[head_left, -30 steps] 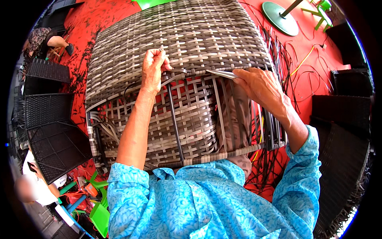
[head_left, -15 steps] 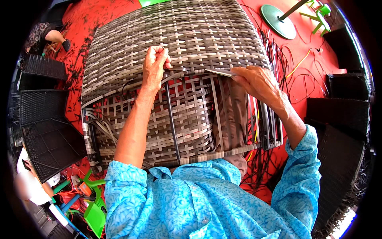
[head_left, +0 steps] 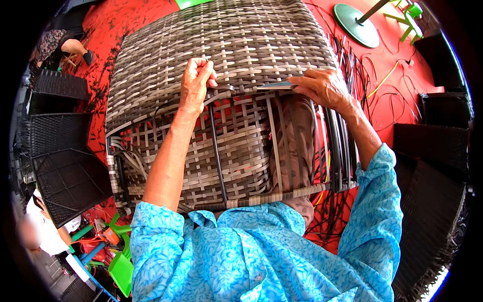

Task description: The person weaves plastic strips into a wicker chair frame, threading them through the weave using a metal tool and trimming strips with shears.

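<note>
Across my lap lies a large wicker furniture piece (head_left: 226,55), woven in grey-brown flat strips, its near side a frame (head_left: 251,200) with bare upright strips and a loosely woven panel (head_left: 221,151) behind. At its front edge, my left hand (head_left: 197,83) is closed in a pinch, apparently on a dark wicker strip (head_left: 224,88) that runs along the edge; its fingertips partly hide the grip. To the right, my right hand (head_left: 322,89) grips a flat, pointed, knife-like metal blade (head_left: 275,86). The blade's tip points left along the edge, and its handle is hidden in the hand.
Loose dark strips (head_left: 347,65) litter the red floor (head_left: 387,110) at the right. Black wicker pieces stand at the left (head_left: 68,171) and right (head_left: 427,151). A green round base (head_left: 356,27) with a pole is far right. Other people sit at the left.
My right hand has shifted slightly up and left, and the blade now lies flatter along the edge. My left hand holds its place.
</note>
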